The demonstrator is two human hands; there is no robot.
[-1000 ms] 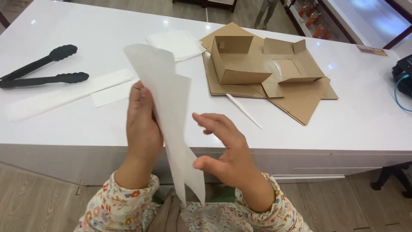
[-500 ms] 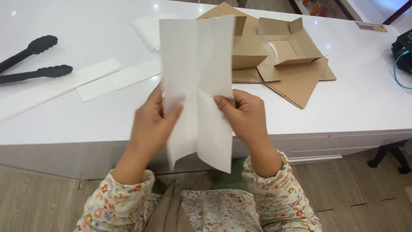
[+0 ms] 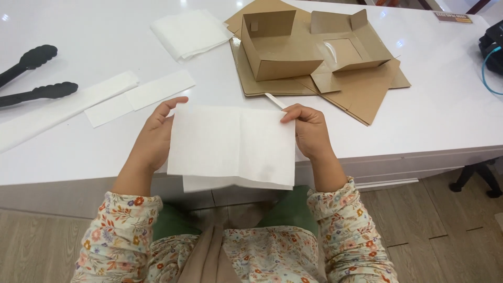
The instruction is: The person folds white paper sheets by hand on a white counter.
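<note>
Left hand (image 3: 154, 137) and right hand (image 3: 310, 132) grip a white paper liner (image 3: 230, 144), spread flat by its side edges. Judged unplaced: the open cardboard box (image 3: 280, 44) on the table (image 3: 445, 105) holds no liner.

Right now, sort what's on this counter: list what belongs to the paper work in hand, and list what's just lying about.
In hand:
- white paper sheet, held at its sides by the left hand and right hand

Lying about:
- stack of white sheets
- white paper strips
- open brown cardboard box on flat cardboard pieces
- black tongs
- white stick
</note>
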